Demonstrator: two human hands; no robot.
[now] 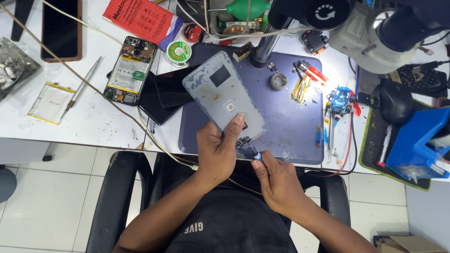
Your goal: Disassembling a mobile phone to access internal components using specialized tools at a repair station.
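While the dark blue mat [290,117] is lying under everything, I am holding the grey phone back cover [222,96] tilted above it, my left hand [216,152] pinching its lower edge, my right hand [276,180] gripping a small blue-tipped screwdriver [254,155] at its corner.

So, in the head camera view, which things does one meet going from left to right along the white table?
Dark phone → flat silver battery pouch → opened phone → grey back cover in the left hand → small blue toy car → black mouse → blue box.
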